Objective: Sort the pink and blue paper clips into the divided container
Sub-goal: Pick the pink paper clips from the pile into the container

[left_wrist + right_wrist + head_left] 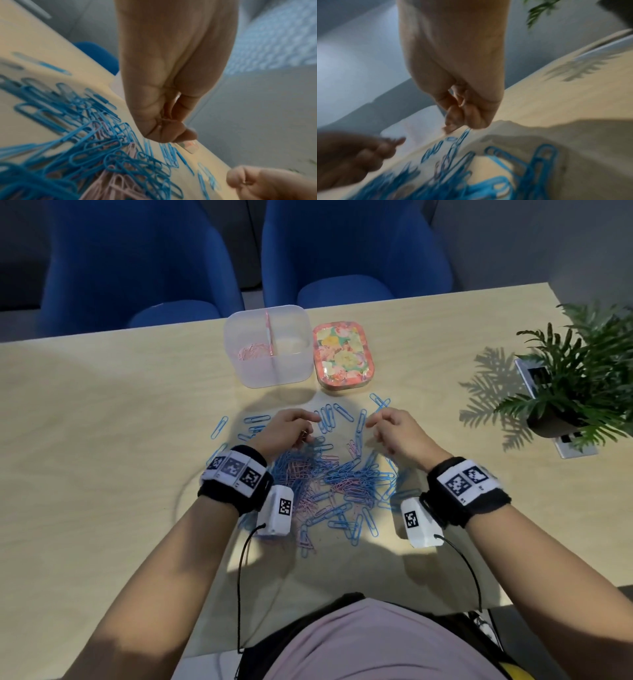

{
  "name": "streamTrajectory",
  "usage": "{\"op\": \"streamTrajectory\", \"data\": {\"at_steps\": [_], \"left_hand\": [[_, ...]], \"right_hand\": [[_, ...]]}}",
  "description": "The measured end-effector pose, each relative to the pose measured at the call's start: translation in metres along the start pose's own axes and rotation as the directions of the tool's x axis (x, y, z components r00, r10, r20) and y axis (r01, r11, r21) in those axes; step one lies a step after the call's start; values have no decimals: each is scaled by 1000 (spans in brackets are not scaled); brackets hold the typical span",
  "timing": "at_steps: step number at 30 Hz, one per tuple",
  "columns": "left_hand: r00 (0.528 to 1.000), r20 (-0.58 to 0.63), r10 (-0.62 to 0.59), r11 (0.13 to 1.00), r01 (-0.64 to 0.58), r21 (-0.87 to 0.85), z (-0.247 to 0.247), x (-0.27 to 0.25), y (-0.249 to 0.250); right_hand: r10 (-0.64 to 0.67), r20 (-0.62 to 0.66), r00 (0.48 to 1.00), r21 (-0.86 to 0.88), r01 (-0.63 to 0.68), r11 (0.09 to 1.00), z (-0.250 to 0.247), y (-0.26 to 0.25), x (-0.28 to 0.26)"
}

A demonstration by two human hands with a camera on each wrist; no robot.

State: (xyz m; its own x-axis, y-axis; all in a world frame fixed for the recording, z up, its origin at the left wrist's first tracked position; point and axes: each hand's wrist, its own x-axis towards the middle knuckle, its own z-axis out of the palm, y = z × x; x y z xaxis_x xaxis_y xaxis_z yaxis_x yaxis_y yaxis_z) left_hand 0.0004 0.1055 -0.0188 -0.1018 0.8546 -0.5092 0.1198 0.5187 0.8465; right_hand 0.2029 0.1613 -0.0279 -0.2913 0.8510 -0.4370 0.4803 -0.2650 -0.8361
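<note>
Head view: both hands (342,433) curled, contents unclear, over tangled glossy wire clips (329,484); translucent rounded container (294,364).

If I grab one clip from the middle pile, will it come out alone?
Probably not. The pile looks tangled, blue and pink clips overlapping, so neighbours may hook and lift along. Each clip seems thin, light and likely slippery. The loose clips lying flat apart should come out singly.

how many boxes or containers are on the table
2: the clear divided container near the far edge, pink clips in its left half, and the floral tin just to its right.
</note>
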Motion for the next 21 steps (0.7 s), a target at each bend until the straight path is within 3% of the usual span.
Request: {"op": "streamTrajectory", "data": {"at_steps": [2, 4, 6, 11, 13, 16, 18, 21], "left_hand": [[999, -8, -42, 999, 41, -35, -3, -1, 0], [998, -10, 61, 979, -58, 196, -1, -3, 0], [977, 42, 209, 856, -204, 475, 4, -6, -4], [927, 173, 333, 435, -314, 844, 24, -6, -13], [920, 218, 325, 353, -331, 875, 31, -5, -13], [934, 227, 275, 306, -309, 900, 38, -5, -12], [947, 223, 230, 346, -294, 891, 37, -5, -14], [948, 239, 208, 385, -304, 871, 32, -5, -19]], "right_hand": [[-125, 6, 992, -373, 118, 920, 13, -2, 1], [-177, 20, 984, -615, 152, 774, 22, -2, -3], [-199, 16, 980, -687, 156, 710, 27, 1, -5], [-94, -63, 994, -662, 29, 749, 30, 7, -5], [-67, -66, 996, -643, 9, 766, 33, 11, -7], [-53, -22, 998, -632, 27, 775, 34, 13, -7], [-32, 23, 999, -559, 40, 828, 30, 14, -4], [3, 23, 1000, -190, 1, 982, 16, 8, -8]]}}
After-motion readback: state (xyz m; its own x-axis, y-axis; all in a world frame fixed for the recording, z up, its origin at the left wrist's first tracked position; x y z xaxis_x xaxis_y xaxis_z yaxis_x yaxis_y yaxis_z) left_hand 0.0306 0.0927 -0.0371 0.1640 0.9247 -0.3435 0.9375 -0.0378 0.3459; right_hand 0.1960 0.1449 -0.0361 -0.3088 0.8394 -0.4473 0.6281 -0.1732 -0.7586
